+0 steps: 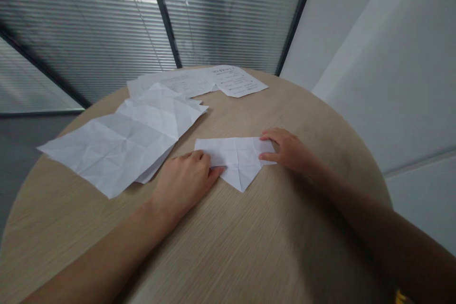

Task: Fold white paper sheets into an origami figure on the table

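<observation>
A small folded white paper (237, 159), creased and with a point toward me, lies on the round wooden table (249, 247). My left hand (185, 178) rests on its left end, fingers curled and the thumb pressing the paper down. My right hand (287, 149) pinches the paper's right edge between thumb and fingers. Both forearms lie across the tabletop.
A stack of large creased white sheets (121, 140) lies to the left of my hands. Printed pages (213, 80) sit at the table's far edge. Behind are glass panels with blinds (107, 23) and a white wall (384, 66) on the right.
</observation>
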### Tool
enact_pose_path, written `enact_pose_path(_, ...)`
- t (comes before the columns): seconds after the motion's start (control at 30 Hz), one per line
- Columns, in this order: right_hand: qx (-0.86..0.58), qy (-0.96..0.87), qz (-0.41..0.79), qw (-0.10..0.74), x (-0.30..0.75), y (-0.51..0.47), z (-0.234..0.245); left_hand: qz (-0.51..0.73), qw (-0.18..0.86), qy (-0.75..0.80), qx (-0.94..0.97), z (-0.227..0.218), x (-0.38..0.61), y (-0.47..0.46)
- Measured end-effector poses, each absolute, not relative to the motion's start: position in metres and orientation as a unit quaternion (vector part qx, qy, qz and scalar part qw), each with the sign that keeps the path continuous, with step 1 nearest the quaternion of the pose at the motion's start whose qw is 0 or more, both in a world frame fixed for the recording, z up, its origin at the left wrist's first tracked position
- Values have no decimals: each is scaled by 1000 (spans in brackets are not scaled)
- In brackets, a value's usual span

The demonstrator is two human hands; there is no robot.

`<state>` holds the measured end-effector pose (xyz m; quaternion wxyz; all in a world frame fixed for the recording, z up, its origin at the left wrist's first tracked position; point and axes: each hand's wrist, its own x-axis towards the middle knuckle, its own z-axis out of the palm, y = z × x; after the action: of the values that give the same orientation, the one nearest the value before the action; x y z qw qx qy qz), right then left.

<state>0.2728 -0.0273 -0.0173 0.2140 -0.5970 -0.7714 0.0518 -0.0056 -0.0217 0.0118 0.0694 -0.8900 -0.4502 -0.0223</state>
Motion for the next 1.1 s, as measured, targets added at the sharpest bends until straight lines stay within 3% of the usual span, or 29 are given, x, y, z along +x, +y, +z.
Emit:
enact_pose_path(0.43, -640, -720, 215, 157, 274, -21, -7, -65, 83, -387, -916, 11, -9, -18)
enact_pose_path(0.6, -653, -712, 169, 196, 270, -25, -6, -100, 42, -367, -924, 6, -12, -10)
enact_pose_path(0.83, -675, -689, 206, 165, 268, -28, -3, -94, 9, -357, -929, 5, -13, -8)
enact_pose_path(1.1, -706, -686, 66, 160, 257, -33, -8, -120, -44, -366, -922, -1, -14, 0)
